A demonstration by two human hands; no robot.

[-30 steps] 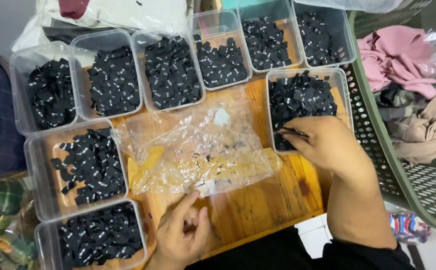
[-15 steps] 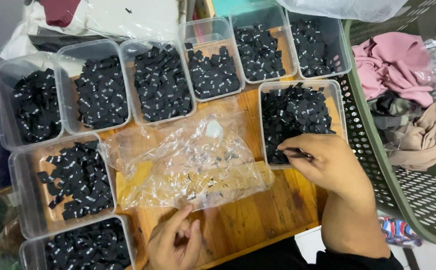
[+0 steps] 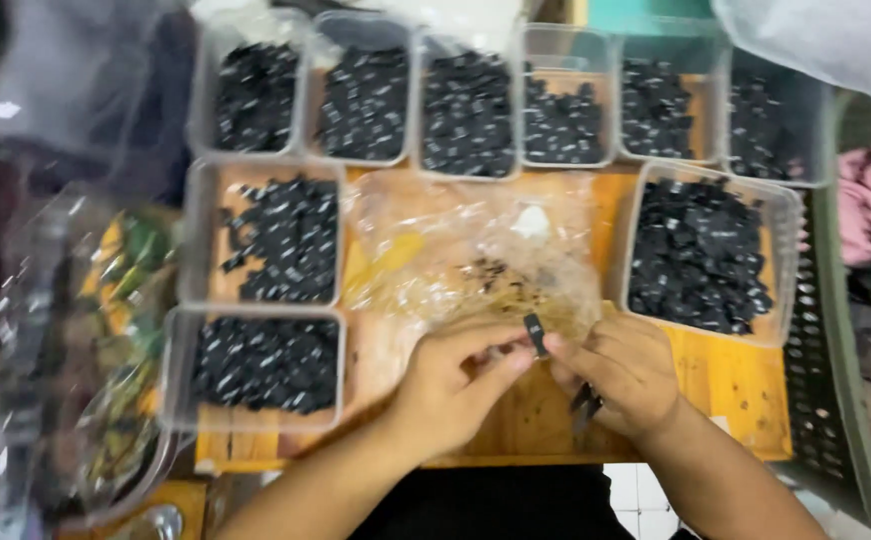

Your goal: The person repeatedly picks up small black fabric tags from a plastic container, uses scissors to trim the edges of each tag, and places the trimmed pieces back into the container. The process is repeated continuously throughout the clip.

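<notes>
Right hand (image 3: pixel 624 372) (off tub (image 3: pixel 708 255)) beside left hand (image 3: pixel 453 385)

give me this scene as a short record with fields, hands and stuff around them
left hand: meets the right hand at a small black piece
right hand: pinches that piece, more dark pieces under its palm
bag: clear plastic, crumpled, just beyond both hands
tubs: clear, filled with black pieces, around the bag
surface: wooden board

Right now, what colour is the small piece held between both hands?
Black: the small piece shows best in the head view.
</notes>
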